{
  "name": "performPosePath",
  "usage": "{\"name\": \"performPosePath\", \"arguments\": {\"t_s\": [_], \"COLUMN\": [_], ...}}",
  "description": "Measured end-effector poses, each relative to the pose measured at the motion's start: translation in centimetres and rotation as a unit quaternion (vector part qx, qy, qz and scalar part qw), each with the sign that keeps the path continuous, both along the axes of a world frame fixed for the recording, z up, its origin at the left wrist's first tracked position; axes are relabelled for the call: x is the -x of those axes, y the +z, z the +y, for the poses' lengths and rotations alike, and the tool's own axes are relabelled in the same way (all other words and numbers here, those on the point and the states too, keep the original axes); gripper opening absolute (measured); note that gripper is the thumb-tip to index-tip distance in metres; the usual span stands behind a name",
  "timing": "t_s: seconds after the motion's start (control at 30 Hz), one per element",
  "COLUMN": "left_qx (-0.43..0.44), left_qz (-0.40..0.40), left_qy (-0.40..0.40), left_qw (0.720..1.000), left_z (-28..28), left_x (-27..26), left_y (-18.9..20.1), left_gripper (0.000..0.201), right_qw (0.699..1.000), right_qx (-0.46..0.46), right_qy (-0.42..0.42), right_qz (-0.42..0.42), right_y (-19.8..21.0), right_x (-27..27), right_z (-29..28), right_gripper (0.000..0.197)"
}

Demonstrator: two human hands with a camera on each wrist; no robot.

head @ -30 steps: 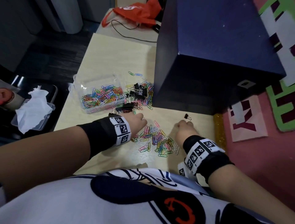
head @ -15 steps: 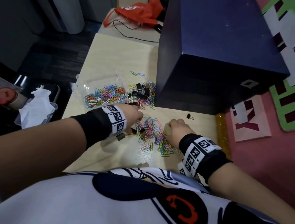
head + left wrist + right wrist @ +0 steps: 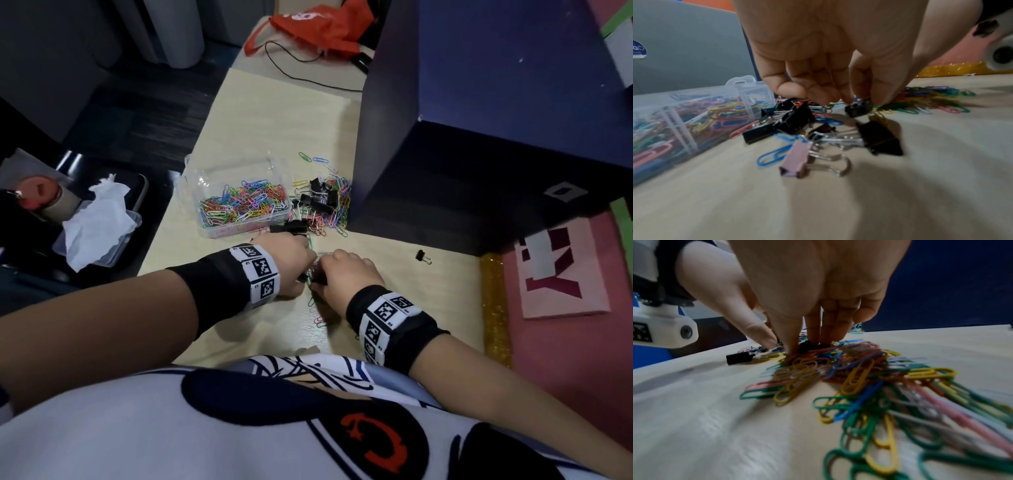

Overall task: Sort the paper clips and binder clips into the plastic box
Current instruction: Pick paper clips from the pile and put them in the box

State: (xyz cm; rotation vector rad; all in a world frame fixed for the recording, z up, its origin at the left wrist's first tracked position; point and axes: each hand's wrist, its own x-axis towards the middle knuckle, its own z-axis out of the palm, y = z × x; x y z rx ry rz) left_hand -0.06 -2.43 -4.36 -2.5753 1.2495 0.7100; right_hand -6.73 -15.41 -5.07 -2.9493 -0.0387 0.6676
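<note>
A clear plastic box [image 3: 219, 178] at the table's left holds several coloured paper clips [image 3: 243, 204]. Beside it lies a heap of black binder clips [image 3: 320, 200] mixed with paper clips. My two hands meet over a loose paper clip pile [image 3: 869, 382] in front of me. My left hand [image 3: 303, 265] pinches a small black binder clip [image 3: 857, 109] between thumb and fingers. My right hand [image 3: 803, 344] points down into the pile, its thumb and fingertips [image 3: 829, 335] closed round a small black clip [image 3: 806, 344]. More binder clips, black [image 3: 879, 138] and pink [image 3: 795, 160], lie under my left hand.
A big dark blue box [image 3: 479, 120] stands close on the right. One black binder clip [image 3: 423, 257] lies alone near it. A second plastic box with white tissue [image 3: 96, 222] sits off the table's left edge. An orange bag [image 3: 318, 24] and a cable lie at the far end.
My right hand has swept left, pushing the spread paper clips into a tighter pile against my left hand. The two hands now touch over it and hide most of it from above.
</note>
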Motion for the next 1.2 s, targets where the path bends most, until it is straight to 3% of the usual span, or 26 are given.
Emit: {"name": "performPosePath", "arguments": {"t_s": [0.17,0.37,0.5,0.67,0.77,0.83,0.9,0.97,1.03,1.13,1.2], "left_qx": [-0.006,0.005,0.004,-0.005,0.093,0.177,0.202,0.159,0.072,0.003,0.005], "left_qz": [-0.018,-0.056,-0.073,-0.025,0.006,0.032,0.045,0.04,0.037,0.03,0.022], "left_qy": [0.016,-0.007,-0.032,-0.007,0.043,0.072,0.072,0.036,0.008,-0.014,-0.009], "left_qw": [1.0,0.998,0.997,1.0,0.995,0.981,0.976,0.986,0.997,0.999,1.0], "left_z": [-0.3,-0.5,-1.0,-2.0,-2.9,-3.7,-4.3,-4.3,-3.7,-3.0,-2.9], "left_x": [0.4,0.4,0.3,-0.6,-0.8,-0.9,-0.6,-0.1,0.7,1.9,2.3], "left_y": [-0.4,-0.3,0.4,1.5,2.2,2.5,2.6,2.0,0.9,-0.4,-0.8], "left_gripper": [0.035,0.03,0.029,0.033,0.032,0.034,0.041,0.051,0.073,0.097,0.089], "right_qw": [1.0,0.991,0.976,0.934,0.907,0.915,0.937,0.944,0.938,0.942,0.95], "right_qx": [0.0,-0.074,-0.136,-0.123,-0.101,-0.075,-0.032,0.004,0.028,0.035,0.0], "right_qy": [-0.002,-0.066,-0.147,-0.307,-0.379,-0.385,-0.347,-0.3,-0.277,-0.257,-0.258], "right_qz": [-0.01,-0.087,-0.087,-0.132,-0.154,-0.093,0.029,0.136,0.205,0.215,0.176], "right_y": [0.0,0.3,0.5,1.0,1.3,1.8,2.5,2.9,2.6,1.5,0.8], "right_x": [-0.3,0.1,0.3,0.9,1.6,1.8,2.0,2.6,3.4,4.5,4.6], "right_z": [-0.2,-2.8,-4.1,-6.5,-7.7,-8.0,-7.6,-7.0,-6.4,-5.2,-4.6], "right_gripper": [0.034,0.026,0.019,0.022,0.035,0.037,0.04,0.049,0.076,0.09,0.082]}}
